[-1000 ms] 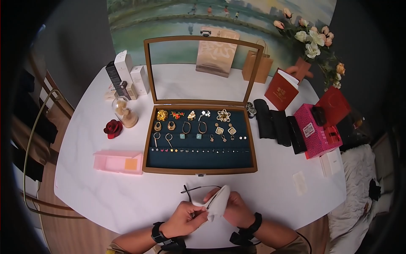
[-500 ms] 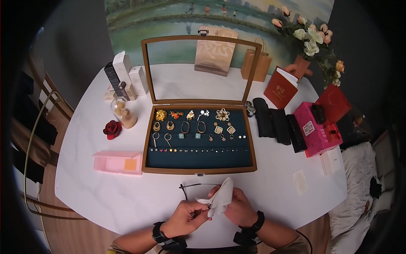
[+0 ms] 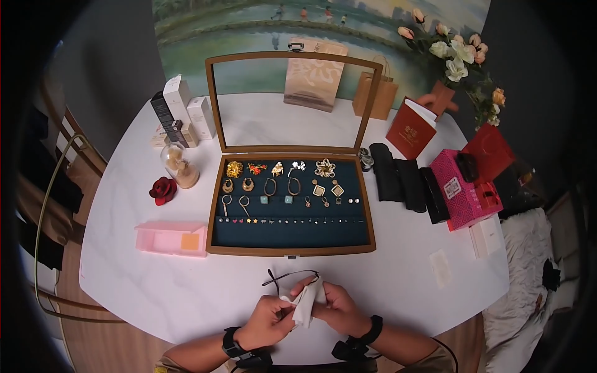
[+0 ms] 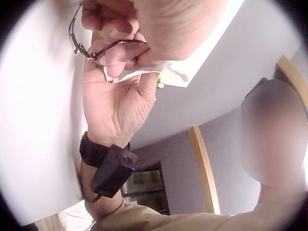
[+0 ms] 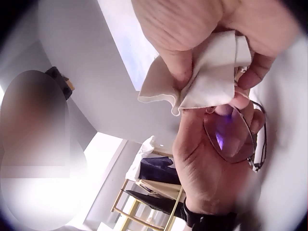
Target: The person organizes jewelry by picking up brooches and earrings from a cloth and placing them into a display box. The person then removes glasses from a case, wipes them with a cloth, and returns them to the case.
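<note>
Both hands are together over the table's front, in front of the jewellery case. My left hand holds thin dark-framed eyeglasses. The temples stick out beyond the fingers toward the case. A white cleaning cloth is pinched in my right hand and folded over part of the glasses. One lens, with a purple reflection, shows uncovered in the right wrist view, in front of the left palm. There the right thumb presses on the cloth. Cloth and fingers hide the other lens.
The open glass-lidded case holds rows of earrings and brooches. Left of it stand a pink box, a red rose, a glass dome and cosmetic boxes. To the right are black pouches and a pink patterned box.
The cloth, earlier raised and spread above the hands, is now lower and folded between them. The right hand has shifted slightly left, and the eyeglasses have tilted a little.
</note>
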### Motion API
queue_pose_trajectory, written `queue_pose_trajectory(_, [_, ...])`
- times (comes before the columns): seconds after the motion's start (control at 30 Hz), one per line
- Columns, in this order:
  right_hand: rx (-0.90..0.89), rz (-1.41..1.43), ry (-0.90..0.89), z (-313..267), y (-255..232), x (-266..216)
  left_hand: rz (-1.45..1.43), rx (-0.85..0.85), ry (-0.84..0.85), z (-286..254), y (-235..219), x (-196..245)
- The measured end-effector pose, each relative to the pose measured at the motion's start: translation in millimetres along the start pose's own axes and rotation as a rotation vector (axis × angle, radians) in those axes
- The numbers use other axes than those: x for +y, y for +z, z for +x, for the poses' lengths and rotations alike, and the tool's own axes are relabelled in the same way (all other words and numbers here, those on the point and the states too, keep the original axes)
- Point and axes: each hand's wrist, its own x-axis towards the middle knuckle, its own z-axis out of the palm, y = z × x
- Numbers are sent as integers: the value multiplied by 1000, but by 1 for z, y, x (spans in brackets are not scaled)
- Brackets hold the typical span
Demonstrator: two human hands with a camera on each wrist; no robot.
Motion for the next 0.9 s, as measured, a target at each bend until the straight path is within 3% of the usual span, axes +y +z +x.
queue_pose_trajectory(0.37, [54, -156, -208, 0, -9, -6, 63, 20, 67, 2, 3, 14])
queue_pose_trajectory(0.57, [139, 24, -166, 2, -18, 6, 83, -29, 50, 7, 4, 23])
queue_pose_trajectory(0.77, [35, 423, -130, 3, -8, 0, 68, -22, 54, 8, 6, 17])
queue_pose_trajectory(0.9, [8, 469, -92, 3, -5, 1, 41, -16, 74, 6, 9, 6])
